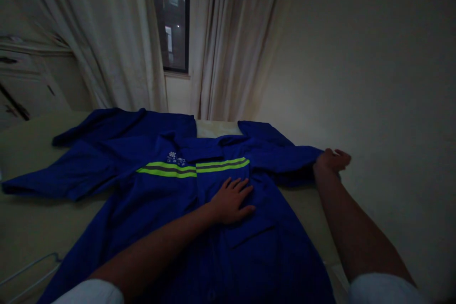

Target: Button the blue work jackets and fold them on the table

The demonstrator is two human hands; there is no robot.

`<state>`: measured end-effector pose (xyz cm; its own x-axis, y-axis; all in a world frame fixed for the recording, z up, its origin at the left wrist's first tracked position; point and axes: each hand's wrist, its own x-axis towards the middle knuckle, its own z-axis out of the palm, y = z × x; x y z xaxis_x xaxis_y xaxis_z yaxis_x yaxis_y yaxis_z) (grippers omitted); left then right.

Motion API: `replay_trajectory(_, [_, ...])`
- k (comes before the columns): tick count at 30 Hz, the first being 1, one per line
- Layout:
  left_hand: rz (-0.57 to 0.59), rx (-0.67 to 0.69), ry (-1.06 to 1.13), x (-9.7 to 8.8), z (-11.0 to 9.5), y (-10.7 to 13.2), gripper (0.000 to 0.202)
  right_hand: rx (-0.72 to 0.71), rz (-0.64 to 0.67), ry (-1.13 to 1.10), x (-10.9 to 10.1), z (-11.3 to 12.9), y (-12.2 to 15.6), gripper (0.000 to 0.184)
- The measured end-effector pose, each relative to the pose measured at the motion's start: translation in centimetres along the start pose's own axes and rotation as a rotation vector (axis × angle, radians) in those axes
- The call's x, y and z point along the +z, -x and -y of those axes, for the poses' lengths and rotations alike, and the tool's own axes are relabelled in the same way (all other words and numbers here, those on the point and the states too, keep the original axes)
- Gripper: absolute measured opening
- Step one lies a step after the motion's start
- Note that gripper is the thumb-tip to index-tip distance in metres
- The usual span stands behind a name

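Note:
A blue work jacket (149, 218) with yellow-green and grey reflective stripes (223, 165) and a white print on its chest lies spread out, front up, its collar toward the far side. My left hand (231, 201) rests flat on the chest just below the stripe, fingers spread. Over at the right, my right hand (333, 160) is at the cuff end of the outstretched sleeve (288, 157), its fingers bent around there; the fingertips are partly hidden. The other sleeve (42, 178) stretches out to the left.
More blue garments lie behind the jacket, one at the left (142, 123) and one at the right (265, 132). A wire hanger (32, 266) is at the lower left on the pale bed-like surface (21, 223). Curtains (235, 47), a window and a wall stand beyond; a cabinet (32, 80) is far left.

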<state>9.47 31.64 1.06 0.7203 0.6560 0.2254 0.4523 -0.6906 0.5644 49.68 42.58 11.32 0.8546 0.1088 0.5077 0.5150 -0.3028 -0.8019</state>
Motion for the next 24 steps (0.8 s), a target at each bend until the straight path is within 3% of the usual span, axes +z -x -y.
replay_trajectory(2, [-0.137,-0.067,0.241,-0.5,0.4,-0.9,0.074,-0.272,-0.016,-0.198,-0.1,5.3,2.9,0.037])
replay_trajectory(4, [-0.345,-0.199,0.594,-1.9,1.1,-1.7,0.068,-0.651,0.106,-0.336,-0.6,9.7,7.7,0.025])
replay_trajectory(5, [-0.458,-0.277,0.795,-3.0,1.8,-1.9,0.066,-0.868,0.233,-0.371,-1.1,11.2,10.6,0.021])
replay_trajectory(8, [-0.753,-0.463,1.302,-7.7,4.7,-1.3,0.072,-1.434,0.742,-0.429,-2.8,12.5,20.2,0.024])
replay_trajectory(10, [-0.886,-0.549,1.408,-11.0,7.3,0.3,0.083,-1.693,1.054,-0.401,-3.9,11.4,25.6,0.032])
replay_trajectory(11, [-0.932,-0.617,1.39,-12.5,8.6,1.2,0.085,-1.753,1.164,-0.373,-4.3,10.7,27.7,0.035])
replay_trajectory(13, [-1.012,-0.779,1.256,-14.5,10.7,3.1,0.078,-1.733,1.253,-0.34,-4.7,9.6,30.2,0.038])
replay_trajectory(16, [-1.093,-0.901,1.047,-15.6,12.4,5.0,0.057,-1.487,1.166,-0.333,-4.2,9.3,30.8,0.048])
replay_trajectory(18, [-1.07,-0.846,0.977,-15.7,12.6,5.8,0.053,-1.351,1.124,-0.267,-3.5,9.5,30.0,0.064])
replay_trajectory(20, [-1.0,-0.744,0.93,-15.8,12.6,6.5,0.052,-1.305,1.176,-0.137,-2.7,9.3,29.2,0.078])
replay_trajectory(22, [-0.978,-0.678,0.915,-16.2,12.5,7.4,0.05,-1.305,1.264,-0.019,-1.9,8.5,28.7,0.071])
replay_trajectory(24, [-1.004,-0.719,0.928,-17.0,12.6,8.5,0.045,-1.295,1.293,0.037,-1.3,7.3,28.6,0.052])
